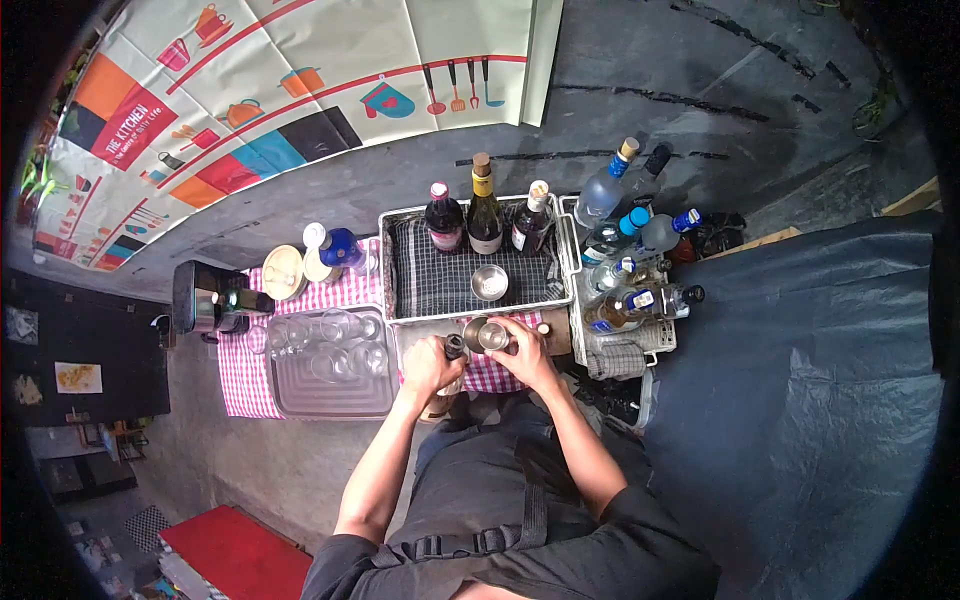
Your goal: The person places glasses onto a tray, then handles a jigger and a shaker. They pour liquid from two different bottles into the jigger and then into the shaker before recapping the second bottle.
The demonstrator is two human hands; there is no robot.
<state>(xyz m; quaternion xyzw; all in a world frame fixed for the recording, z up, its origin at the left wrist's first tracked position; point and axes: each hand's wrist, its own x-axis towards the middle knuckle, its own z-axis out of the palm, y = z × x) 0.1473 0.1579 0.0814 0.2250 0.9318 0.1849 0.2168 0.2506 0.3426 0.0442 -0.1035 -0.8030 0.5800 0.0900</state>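
Note:
My left hand (430,368) is closed around a dark-necked bottle (454,347), whose neck points up and away from me. Its lower body is mostly hidden by the hand. In my right hand (526,355) is a small metal cup (493,336), held by the rim between thumb and fingers. Another round metal vessel (473,330) shows just left of the cup, partly covered by it. Beyond both hands, a metal bowl (489,283) sits on the checked cloth in the white basket (384,262). Under the hands lies a pink checked cloth (490,377).
Several glasses stand on a clear tray (330,402) at the left. Three bottles, one a yellow-necked bottle (484,215), stand in the basket's back. A white rack (655,335) on the right holds several bottles. A blue bottle (343,247) and a black appliance (195,297) stand back left.

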